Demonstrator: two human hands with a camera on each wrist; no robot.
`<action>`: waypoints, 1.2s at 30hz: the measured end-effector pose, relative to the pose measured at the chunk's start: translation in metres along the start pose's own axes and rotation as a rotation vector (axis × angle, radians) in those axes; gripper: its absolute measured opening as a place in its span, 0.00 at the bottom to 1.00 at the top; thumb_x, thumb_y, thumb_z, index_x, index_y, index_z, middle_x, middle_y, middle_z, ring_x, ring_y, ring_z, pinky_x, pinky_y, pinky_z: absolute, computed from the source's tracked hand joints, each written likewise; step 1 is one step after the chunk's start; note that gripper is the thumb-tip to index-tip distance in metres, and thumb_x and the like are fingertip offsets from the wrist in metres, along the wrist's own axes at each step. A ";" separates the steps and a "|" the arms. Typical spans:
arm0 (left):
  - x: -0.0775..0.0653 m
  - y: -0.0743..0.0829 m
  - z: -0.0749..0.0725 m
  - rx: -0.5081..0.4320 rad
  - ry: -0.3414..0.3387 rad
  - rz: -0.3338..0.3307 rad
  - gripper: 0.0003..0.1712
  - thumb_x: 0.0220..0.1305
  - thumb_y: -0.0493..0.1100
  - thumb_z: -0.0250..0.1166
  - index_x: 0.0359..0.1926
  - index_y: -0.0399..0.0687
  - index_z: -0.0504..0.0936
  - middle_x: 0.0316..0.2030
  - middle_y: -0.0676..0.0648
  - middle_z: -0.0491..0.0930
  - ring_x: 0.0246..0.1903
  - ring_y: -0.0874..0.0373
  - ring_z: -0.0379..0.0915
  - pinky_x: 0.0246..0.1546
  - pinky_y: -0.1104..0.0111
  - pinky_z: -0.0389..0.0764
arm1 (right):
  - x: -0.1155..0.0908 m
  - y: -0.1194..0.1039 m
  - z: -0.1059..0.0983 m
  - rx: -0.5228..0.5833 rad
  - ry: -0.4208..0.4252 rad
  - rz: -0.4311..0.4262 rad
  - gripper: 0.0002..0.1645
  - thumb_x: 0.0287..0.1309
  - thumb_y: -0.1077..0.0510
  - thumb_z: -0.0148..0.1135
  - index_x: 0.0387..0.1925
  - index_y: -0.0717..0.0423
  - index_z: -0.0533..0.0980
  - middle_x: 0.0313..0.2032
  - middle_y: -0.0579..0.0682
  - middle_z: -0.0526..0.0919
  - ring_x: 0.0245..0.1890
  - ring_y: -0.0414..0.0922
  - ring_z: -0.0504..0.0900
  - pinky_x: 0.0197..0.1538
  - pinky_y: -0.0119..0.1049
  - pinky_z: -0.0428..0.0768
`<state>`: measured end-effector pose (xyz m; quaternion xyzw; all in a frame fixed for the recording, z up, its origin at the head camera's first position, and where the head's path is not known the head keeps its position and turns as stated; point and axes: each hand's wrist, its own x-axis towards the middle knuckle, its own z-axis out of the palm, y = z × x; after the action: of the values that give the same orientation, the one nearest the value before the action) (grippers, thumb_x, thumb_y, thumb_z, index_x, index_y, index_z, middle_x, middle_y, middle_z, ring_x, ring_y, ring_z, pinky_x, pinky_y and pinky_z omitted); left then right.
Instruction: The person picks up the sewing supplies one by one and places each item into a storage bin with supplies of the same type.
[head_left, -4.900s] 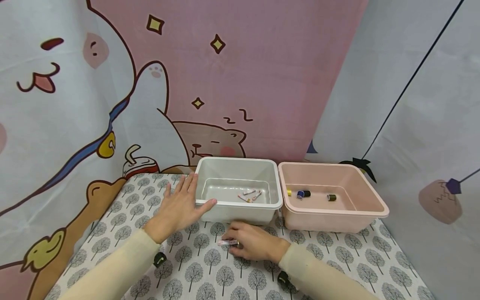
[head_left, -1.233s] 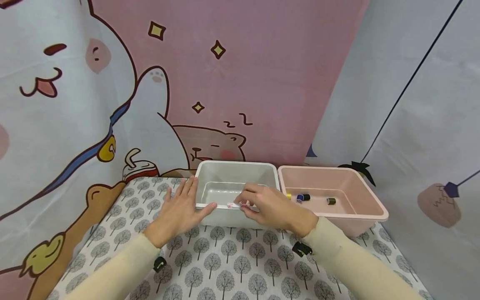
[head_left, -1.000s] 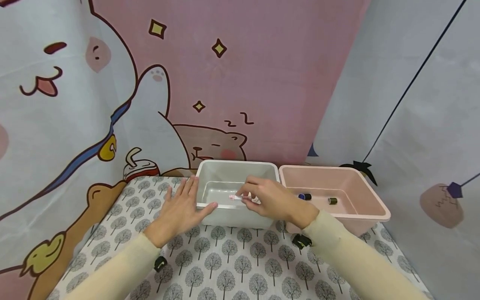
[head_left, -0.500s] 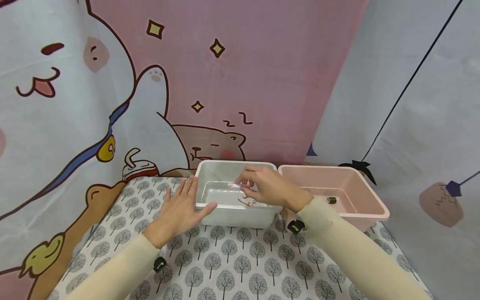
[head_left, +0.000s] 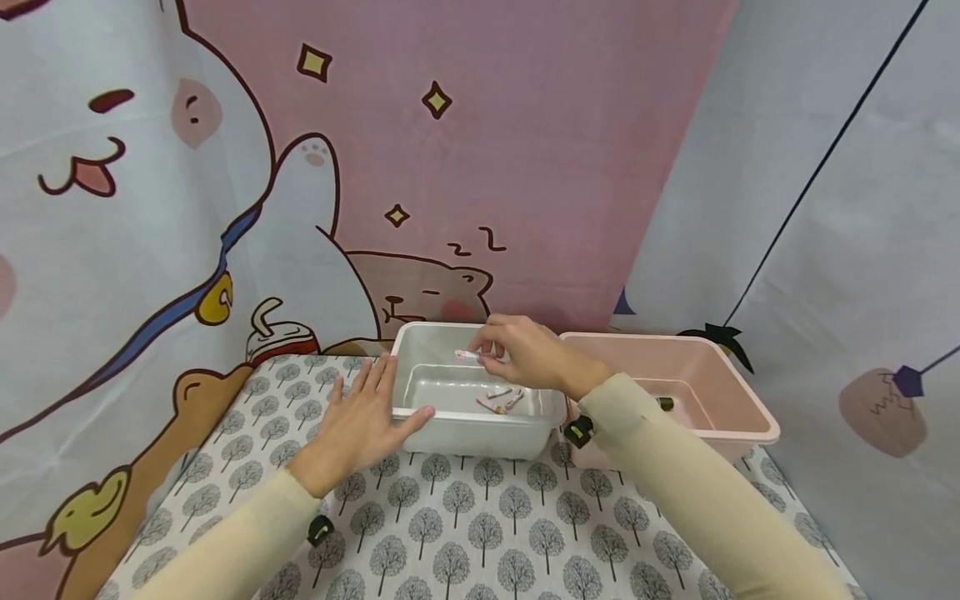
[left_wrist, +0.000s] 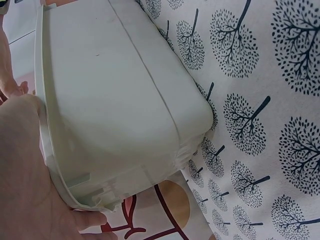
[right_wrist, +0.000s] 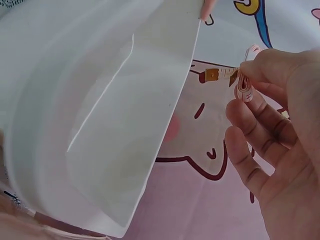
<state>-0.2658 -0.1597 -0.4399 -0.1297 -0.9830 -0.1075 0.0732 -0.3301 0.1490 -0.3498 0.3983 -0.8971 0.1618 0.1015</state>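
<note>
In the head view my right hand [head_left: 528, 354] is raised over the grey-white tub [head_left: 468, 427]. Its thumb and fingers pinch a small folded tape measure [right_wrist: 245, 86], pinkish white; a brass end tip [right_wrist: 212, 74] sticks out in the right wrist view. My left hand [head_left: 360, 425] lies against the tub's left front corner with straight fingers spread and the thumb along the front rim. On the tub floor, below my right hand, lies a loose group of thin pinkish-white strips [head_left: 491, 407].
Right beside the grey-white tub stands a pink tub [head_left: 667, 343], with a dark green thread spool [head_left: 665, 403] showing inside; my right forearm hides part of it. A tree-patterned cloth [head_left: 450, 533] covers the table. A cartoon-printed curtain [head_left: 540, 150] hangs close behind both tubs.
My right hand has gone from the cloth in front of the grey-white tub, over its front rim, to above its back part, carrying the tape measure. My left hand has stayed at the corner.
</note>
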 end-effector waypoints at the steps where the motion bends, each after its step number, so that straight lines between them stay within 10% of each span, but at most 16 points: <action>1: 0.000 0.000 0.000 0.000 0.001 0.000 0.73 0.78 0.92 0.41 0.96 0.40 0.47 0.95 0.37 0.48 0.95 0.32 0.44 0.89 0.20 0.46 | 0.002 0.001 0.000 0.002 -0.001 0.003 0.12 0.76 0.59 0.76 0.56 0.47 0.94 0.45 0.44 0.91 0.40 0.41 0.88 0.36 0.31 0.85; 36: 0.000 -0.002 -0.001 0.006 0.007 0.003 0.74 0.77 0.93 0.41 0.96 0.39 0.49 0.95 0.36 0.49 0.95 0.32 0.45 0.89 0.20 0.47 | 0.052 0.023 0.017 0.013 -0.009 0.026 0.12 0.76 0.62 0.73 0.55 0.53 0.94 0.45 0.51 0.92 0.44 0.45 0.92 0.52 0.42 0.94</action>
<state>-0.2664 -0.1617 -0.4394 -0.1308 -0.9828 -0.1051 0.0771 -0.3829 0.1222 -0.3541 0.3878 -0.9017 0.1674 0.0925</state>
